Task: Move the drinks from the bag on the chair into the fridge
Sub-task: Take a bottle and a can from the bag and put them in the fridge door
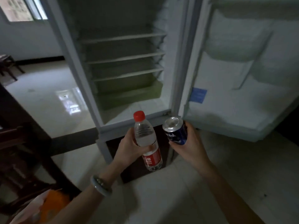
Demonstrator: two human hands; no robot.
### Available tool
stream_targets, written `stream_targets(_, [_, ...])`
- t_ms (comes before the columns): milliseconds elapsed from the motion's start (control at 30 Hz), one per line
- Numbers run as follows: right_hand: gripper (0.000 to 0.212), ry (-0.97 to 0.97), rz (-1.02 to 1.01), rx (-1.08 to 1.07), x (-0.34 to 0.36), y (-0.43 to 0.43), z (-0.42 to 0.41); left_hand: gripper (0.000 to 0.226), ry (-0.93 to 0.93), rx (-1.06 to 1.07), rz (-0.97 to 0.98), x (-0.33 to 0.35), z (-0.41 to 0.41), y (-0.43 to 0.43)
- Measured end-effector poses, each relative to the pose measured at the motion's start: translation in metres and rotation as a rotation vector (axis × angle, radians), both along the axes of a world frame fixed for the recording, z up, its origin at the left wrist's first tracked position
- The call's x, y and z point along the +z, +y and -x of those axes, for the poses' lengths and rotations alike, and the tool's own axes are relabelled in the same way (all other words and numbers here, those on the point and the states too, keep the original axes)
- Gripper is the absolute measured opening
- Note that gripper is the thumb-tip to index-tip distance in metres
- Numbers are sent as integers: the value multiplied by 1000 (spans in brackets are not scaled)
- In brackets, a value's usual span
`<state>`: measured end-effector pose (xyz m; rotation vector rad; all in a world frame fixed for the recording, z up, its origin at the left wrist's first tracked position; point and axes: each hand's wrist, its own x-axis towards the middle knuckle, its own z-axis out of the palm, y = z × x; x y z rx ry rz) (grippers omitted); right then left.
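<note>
My left hand [131,145] grips a clear water bottle [145,136] with a red cap and red label, held upright. My right hand [188,143] holds a blue can [175,130] with a silver top, tilted slightly left. Both are in front of the fridge [123,65], below its lowest opening. The fridge stands open, with three bare shelves and a greenish drawer at the bottom. Its door [242,70] swings out to the right, with white door bins. An orange and white bag [48,206] shows at the lower left, beside a dark wooden chair [19,151].
Glossy pale floor tiles spread to the left of the fridge. A dark wooden stool [8,65] stands far left by the wall under a window [21,8]. The dark base of the fridge [137,167] sits under my hands.
</note>
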<state>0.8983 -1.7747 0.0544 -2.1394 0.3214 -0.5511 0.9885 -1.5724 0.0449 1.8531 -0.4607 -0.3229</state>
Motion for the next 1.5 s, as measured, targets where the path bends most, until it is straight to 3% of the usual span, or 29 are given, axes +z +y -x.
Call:
stream_targets(100, [76, -18, -3, -45, 3, -52, 4, 86, -2, -56, 7, 7, -8, -60])
stream_targets(300, [69, -56, -9, -149, 7, -123, -5, 59, -70, -116, -9, 18, -39, -151])
stream_targets(633, [53, -147, 26, -339, 5, -201, -57, 62, -96, -240, -9, 16, -132, -259])
stream_targets(1000, [63, -131, -29, -424, -8, -248, -66, 56, -113, -366, -122, -20, -154, -350])
stream_targets(1267, [69, -2, -67, -368, -18, -267, -55, 56, -27, -216, -252, -46, -143, -362])
stream_targets(1500, [63, 10, -119, -307, -17, -272, -53, 47, -16, -46, -207, -52, -140, -367])
